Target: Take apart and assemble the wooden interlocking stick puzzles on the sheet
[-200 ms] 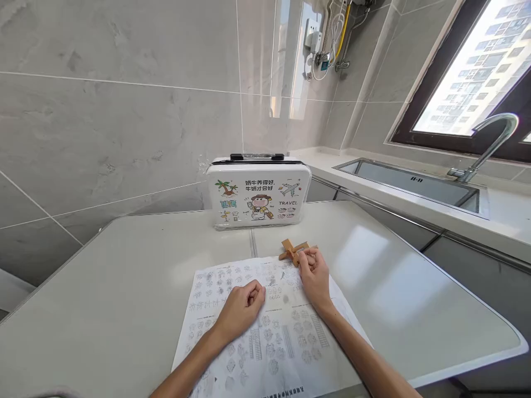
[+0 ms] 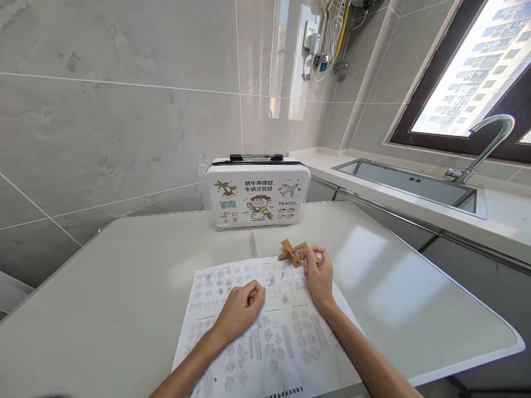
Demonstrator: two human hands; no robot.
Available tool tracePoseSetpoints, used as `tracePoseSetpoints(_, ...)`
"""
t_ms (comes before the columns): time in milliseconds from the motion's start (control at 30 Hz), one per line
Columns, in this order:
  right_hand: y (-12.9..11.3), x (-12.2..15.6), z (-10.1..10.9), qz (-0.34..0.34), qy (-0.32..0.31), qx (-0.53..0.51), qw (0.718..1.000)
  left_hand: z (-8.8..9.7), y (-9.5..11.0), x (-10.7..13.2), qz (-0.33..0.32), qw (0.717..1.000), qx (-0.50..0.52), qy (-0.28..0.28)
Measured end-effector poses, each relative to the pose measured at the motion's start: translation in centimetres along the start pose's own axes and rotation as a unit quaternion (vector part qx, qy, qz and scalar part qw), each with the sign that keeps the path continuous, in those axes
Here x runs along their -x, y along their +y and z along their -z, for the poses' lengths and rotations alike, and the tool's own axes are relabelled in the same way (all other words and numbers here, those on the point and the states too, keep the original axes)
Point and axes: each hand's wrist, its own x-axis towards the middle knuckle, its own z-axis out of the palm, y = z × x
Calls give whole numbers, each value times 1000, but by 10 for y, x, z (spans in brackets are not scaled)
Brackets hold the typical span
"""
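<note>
Several brown notched wooden puzzle pieces [image 2: 292,253] lie loosely heaped at the top edge of a printed instruction sheet [image 2: 286,331]. My right hand [image 2: 319,276] is at the right side of the heap, thumb and fingers pinched on one wooden piece that they partly cover. One piece in front shows a small dark mark on its end. My left hand [image 2: 243,307] rests on the middle of the sheet, fingers curled into a loose fist with nothing visible in it.
A white case [image 2: 261,193] with cartoon prints stands at the back of the pale folding table [image 2: 124,287], before a tiled wall. To the right is a counter with a sink [image 2: 409,182] and a faucet [image 2: 485,149] under a window.
My right hand has shifted slightly to the right, uncovering more of the front wooden piece. My left hand has stayed put on the sheet.
</note>
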Motion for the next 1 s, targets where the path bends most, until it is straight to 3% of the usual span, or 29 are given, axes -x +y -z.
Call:
tracePoseSetpoints(100,0,-4,2,-43,39,-59,997,0,1,0,-3,1000,-1,3)
tracePoseSetpoints(300,4,-8,4,-65,60,-75,993,1,0,1,-7,1000,-5,1)
tracePoseSetpoints(1000,13,-8,-2,-92,-26,-58,994,1,-5,1,-14,1000,-16,9)
